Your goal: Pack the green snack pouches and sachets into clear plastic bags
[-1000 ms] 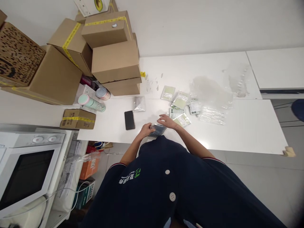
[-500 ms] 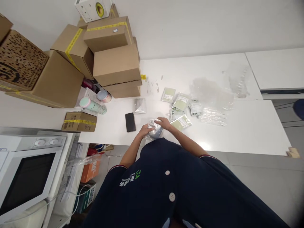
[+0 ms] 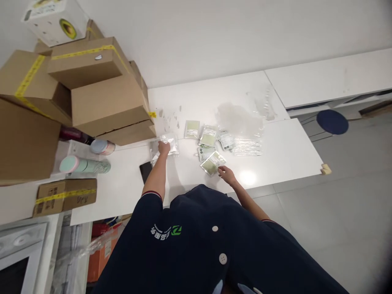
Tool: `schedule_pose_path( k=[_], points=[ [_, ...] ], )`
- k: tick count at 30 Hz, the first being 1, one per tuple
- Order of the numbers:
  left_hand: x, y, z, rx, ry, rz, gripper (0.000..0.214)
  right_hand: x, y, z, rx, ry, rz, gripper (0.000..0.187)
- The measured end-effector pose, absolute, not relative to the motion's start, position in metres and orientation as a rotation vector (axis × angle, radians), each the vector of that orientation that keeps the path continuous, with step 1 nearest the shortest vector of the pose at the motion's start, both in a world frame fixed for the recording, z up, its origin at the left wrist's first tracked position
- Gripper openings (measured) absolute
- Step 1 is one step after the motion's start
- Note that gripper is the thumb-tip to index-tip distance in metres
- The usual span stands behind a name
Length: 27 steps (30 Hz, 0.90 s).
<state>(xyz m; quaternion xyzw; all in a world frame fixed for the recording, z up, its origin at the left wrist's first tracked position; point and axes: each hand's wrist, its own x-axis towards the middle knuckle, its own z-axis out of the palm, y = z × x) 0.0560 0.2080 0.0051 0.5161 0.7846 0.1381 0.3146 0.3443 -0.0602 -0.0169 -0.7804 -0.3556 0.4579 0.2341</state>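
Observation:
My left hand (image 3: 164, 148) is stretched out to the left, its fingers closed on a shiny clear plastic packet (image 3: 172, 141). That packet overlaps another clear packet (image 3: 154, 152) lying on the table. What is inside them I cannot make out. My right hand (image 3: 227, 174) pinches the near right corner of a flat green-and-silver sachet (image 3: 211, 165), which looks slightly tilted. Just beyond it lie a white-and-green pouch (image 3: 206, 153) and a green sachet (image 3: 208, 135) on a small pile. A black phone (image 3: 146, 172) is partly covered by my left forearm.
Crumpled clear plastic bags (image 3: 241, 120) lie beyond the sachets on the white table (image 3: 281, 151). Cardboard boxes (image 3: 110, 102) are stacked at the left. A green bottle (image 3: 84, 164) and a round tin (image 3: 102, 147) stand before them. A dark blue stool (image 3: 332, 121) is at the right.
My left hand has carried the clear packet left, onto the one by the phone. My right hand has left that packet and moved right to the green sachet. The view has shifted to the right.

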Motion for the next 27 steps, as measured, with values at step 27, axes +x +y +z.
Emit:
schedule_pose_path(
  k=[27],
  points=[
    [0.101, 0.053, 0.038, 0.780, 1.127, 0.635, 0.051, 0.420, 0.050, 0.113, -1.359, -0.452, 0.628, 0.029]
  ],
)
